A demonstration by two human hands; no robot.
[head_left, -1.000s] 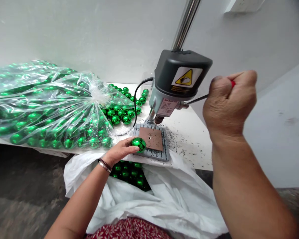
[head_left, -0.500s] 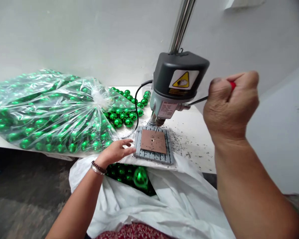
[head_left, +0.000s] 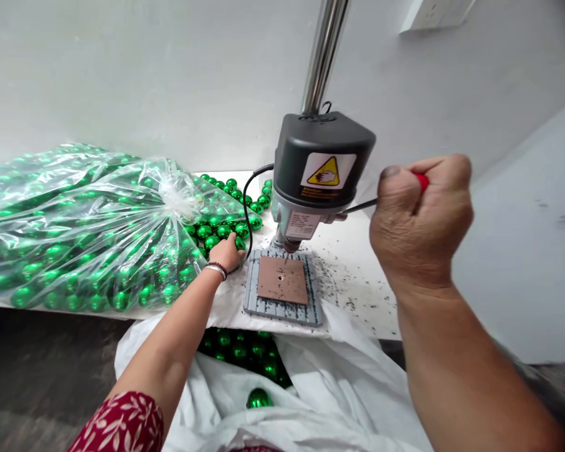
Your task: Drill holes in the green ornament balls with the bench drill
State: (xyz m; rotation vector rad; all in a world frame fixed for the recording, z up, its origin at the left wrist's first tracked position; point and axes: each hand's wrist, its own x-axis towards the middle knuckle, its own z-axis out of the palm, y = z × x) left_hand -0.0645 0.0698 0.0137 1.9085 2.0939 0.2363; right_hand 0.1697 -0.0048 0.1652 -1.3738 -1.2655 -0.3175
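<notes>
My right hand [head_left: 421, 226] is wrapped round the red-ended feed lever [head_left: 362, 205] of a small bench drill press [head_left: 327, 157]. On the far side of the table, my left hand [head_left: 226, 254] has its fingers around a shiny green bauble [head_left: 240, 243] at the edge of a loose group; part of the grip is hidden. Below the drill bit [head_left: 287, 256], a brown square plate [head_left: 282, 289] with a small hole lies on the grooved grey base [head_left: 252, 301]. No bauble sits on that plate.
A knotted clear plastic bag [head_left: 179, 196] full of green baubles fills the table's left. Dark shavings [head_left: 353, 289] litter the white tabletop [head_left: 371, 314]. In front hangs white cloth [head_left: 339, 389] holding more baubles, one single bauble [head_left: 258, 398] nearer me. A black cable [head_left: 246, 194] loops behind the drill.
My left hand has gone from beside the drill base to the loose baubles behind it and closed on one. A bauble has dropped lower on the white cloth. My right hand stays on the lever.
</notes>
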